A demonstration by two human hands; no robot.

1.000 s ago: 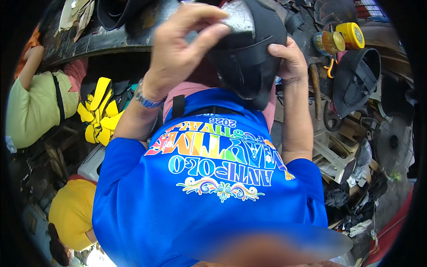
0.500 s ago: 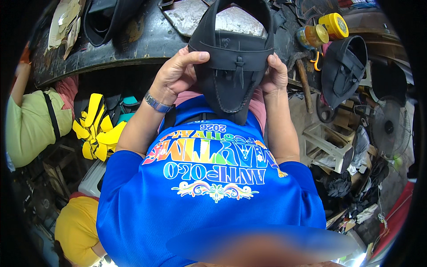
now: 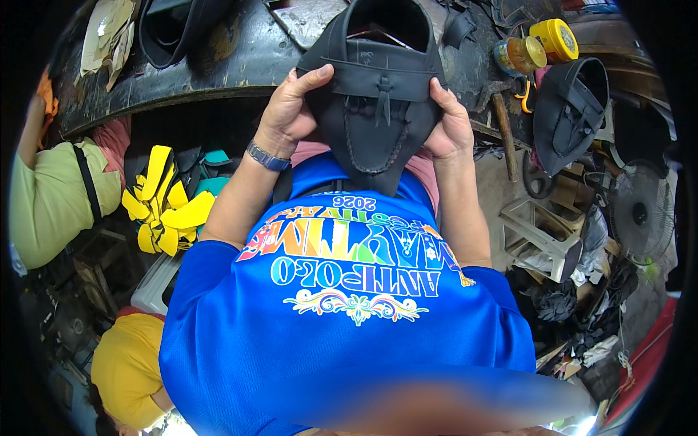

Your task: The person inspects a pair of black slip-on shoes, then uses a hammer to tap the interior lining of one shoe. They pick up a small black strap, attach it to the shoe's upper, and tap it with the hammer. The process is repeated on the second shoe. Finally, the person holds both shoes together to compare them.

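A black shoe upper (image 3: 376, 142), loafer-shaped with a strap, a small tassel and stitching around the toe piece, hangs between my hands at the near edge of the workbench. Its toe points toward my body and its rounded opening faces away. My left hand (image 3: 289, 112) grips the left side, thumb lying along the strap end. On the right side, my right hand (image 3: 451, 123) does the same with its thumb raised at the edge. The other fingers of both hands are partly hidden behind the upper.
A dark workbench (image 3: 196, 76) curves across the far side, with another black upper (image 3: 171, 33) on it. To the right are a hammer (image 3: 503, 131), orange-handled scissors (image 3: 525, 94), a jar (image 3: 520, 57), a yellow tub (image 3: 556, 40) and a second upper (image 3: 571, 116). Two people sit at left.
The shoe upper has tilted and its sides have spread wider, so the whole rim of its opening shows. My right thumb now points more upward; both hands keep their hold.
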